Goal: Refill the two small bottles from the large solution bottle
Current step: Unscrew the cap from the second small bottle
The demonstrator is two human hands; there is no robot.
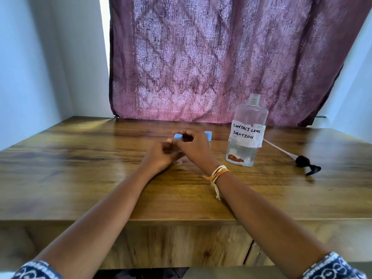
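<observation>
Wood: table top is glossy brown grain, with a square front edge.
Big bottle: clear plastic, flat-shouldered, threaded neck uncapped, upright at right; a taped paper label reads CONTACT LENS SOLUTION; liquid sits low.
Pump: black head with white tube lies on the table right of it.
Left hand: fingers curled around a small clear bottle, mostly hidden.
Right hand: fingertips pinch its round blue cap.
Second cap: blue, just behind the right hand.
Wrist: orange and white threads.
Backdrop: purple patterned curtain.
</observation>
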